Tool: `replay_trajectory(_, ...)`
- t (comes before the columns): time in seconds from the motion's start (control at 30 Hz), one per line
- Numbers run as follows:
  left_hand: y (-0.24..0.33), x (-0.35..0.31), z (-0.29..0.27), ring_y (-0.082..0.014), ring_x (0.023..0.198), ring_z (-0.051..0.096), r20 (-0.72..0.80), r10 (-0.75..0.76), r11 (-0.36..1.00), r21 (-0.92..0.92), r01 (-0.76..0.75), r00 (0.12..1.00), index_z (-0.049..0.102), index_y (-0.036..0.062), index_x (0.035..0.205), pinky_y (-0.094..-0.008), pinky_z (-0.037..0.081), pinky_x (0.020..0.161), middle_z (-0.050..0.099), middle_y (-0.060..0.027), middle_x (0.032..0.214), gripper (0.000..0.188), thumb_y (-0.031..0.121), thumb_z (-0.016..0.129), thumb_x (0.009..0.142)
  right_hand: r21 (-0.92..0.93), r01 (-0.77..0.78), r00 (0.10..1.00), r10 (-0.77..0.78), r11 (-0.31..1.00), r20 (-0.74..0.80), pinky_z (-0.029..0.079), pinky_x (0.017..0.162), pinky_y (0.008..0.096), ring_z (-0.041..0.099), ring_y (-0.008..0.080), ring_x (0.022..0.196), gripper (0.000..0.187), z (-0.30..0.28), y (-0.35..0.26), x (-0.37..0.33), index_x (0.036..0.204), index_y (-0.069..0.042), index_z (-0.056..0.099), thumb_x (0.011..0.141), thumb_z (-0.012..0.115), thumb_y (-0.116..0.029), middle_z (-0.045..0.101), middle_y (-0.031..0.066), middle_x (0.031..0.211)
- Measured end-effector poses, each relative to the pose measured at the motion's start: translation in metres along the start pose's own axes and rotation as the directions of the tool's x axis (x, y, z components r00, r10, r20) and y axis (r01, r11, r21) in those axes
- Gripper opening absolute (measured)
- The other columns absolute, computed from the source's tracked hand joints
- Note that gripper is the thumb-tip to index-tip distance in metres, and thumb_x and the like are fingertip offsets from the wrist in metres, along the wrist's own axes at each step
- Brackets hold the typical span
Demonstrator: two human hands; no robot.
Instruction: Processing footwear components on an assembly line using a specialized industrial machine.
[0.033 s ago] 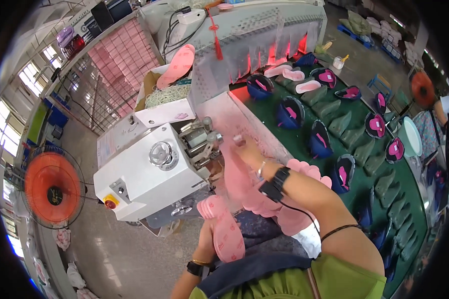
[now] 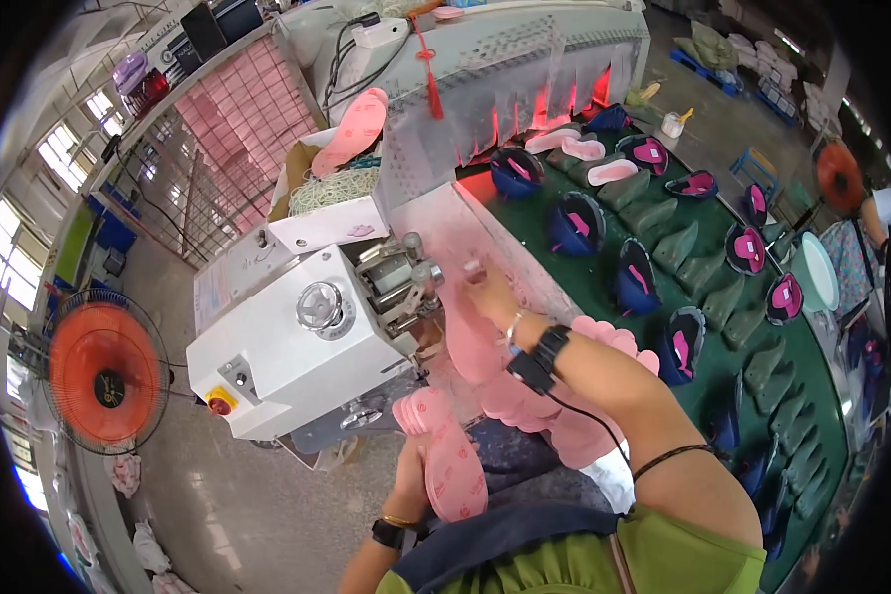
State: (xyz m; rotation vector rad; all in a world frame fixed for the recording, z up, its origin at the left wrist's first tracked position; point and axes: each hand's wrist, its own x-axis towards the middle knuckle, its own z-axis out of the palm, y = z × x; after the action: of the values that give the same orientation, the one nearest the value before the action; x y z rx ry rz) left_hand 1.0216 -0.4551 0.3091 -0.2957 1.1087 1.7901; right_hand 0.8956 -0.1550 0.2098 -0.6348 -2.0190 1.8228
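My right hand (image 2: 487, 294) is closed on the edge of a single pink insole (image 2: 470, 342). That insole lies against the metal roller head (image 2: 428, 274) of a white machine (image 2: 292, 342). A whitish wrap shows on one of this hand's fingertips. Lower down, my left hand (image 2: 411, 477) grips a fanned stack of pink insoles (image 2: 455, 473) with red print, held near my body. Its thumb lies over the stack, and the fingers beneath are hidden. More loose pink insoles (image 2: 579, 436) are heaped under my right forearm.
Right of the machine runs a green conveyor (image 2: 584, 277) with blue shoe uppers (image 2: 576, 223) and dark green lasts (image 2: 673, 247). Behind the machine stands a box (image 2: 327, 223) of string. An orange fan (image 2: 109, 371) is at left. A co-worker's arm (image 2: 873, 223) shows far right.
My right hand and the insole in it have shifted slightly away from me along the roller head. The left hand with its stack has hardly moved.
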Motion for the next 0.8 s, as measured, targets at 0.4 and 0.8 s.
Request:
replay_trajectory(0.4, 0.001, -0.009, 0.013, -0.0308, 0.109, 0.066, 0.05, -0.13, 0.991, -0.031, 0.131, 0.99, 0.051, -0.0023, 0.13, -0.0417, 0.055, 0.093, 0.065, -0.0217, 0.12, 0.045, 0.033, 0.043, 0.102, -0.56, 0.44, 0.885, -0.445, 0.702, 0.137, 0.051, 0.077, 0.0453, 0.065, 0.0379, 0.087, 0.032, -0.077, -0.052, -0.042, 0.104, -0.003, 0.062, 0.08, 0.071, -0.021, 0.065, 0.0163, 0.086)
replay_trajectory(0.8, -0.006, 0.008, -0.006, -0.0255, 0.098, 0.066, -0.101, 0.001, 0.998, 0.057, 0.005, 0.995, 0.059, 0.0031, 0.123, -0.0379, 0.054, 0.087, 0.066, -0.0117, 0.111, 0.041, 0.035, 0.047, 0.101, -0.281, 0.011, 0.998, -0.028, 0.96, -0.057, 0.051, 0.069, 0.044, 0.068, 0.0364, 0.079, 0.049, 0.022, 0.008, 0.007, 0.093, 0.006, 0.063, 0.086, 0.065, -0.042, 0.067, 0.0237, 0.081)
